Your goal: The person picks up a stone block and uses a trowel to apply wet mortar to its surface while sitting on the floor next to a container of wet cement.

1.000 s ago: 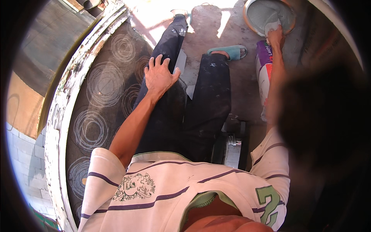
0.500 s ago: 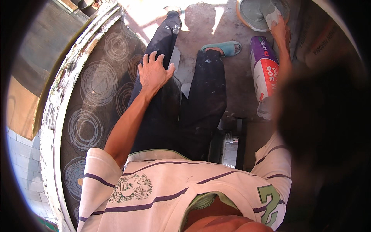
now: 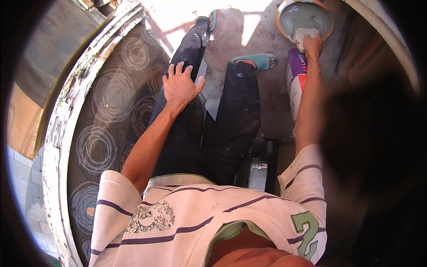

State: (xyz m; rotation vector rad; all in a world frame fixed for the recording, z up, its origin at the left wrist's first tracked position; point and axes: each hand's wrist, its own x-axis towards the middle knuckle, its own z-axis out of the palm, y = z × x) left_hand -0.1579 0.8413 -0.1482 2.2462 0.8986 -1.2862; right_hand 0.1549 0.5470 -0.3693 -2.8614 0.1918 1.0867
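My left hand (image 3: 181, 89) rests on the dark trousers (image 3: 189, 49) at my left knee, fingers spread and holding nothing. At the far right, my right hand (image 3: 313, 45) is closed around a pale, flat scraper (image 3: 306, 34). The scraper reaches over the near side of a round basin (image 3: 329, 33) with an orange-brown rim. Wet grey paste (image 3: 296, 15) coats the basin's inside, and a thicker grey patch lies just beyond the scraper. Whether the scraper's edge touches the paste, I cannot tell.
A purple, red and white bag (image 3: 296, 66) lies partly under my right forearm. My foot wears a teal slipper (image 3: 262, 61) on the stained floor (image 3: 278, 102). Along the left runs a peeling white curved edge (image 3: 60, 133) beside a dark surface with chalky rings (image 3: 113, 95). A dark blur covers the right.
My right hand has drawn the scraper nearer to me and slightly left, to the basin's near side. My right forearm now covers more of the bag. My left hand stays on the knee.
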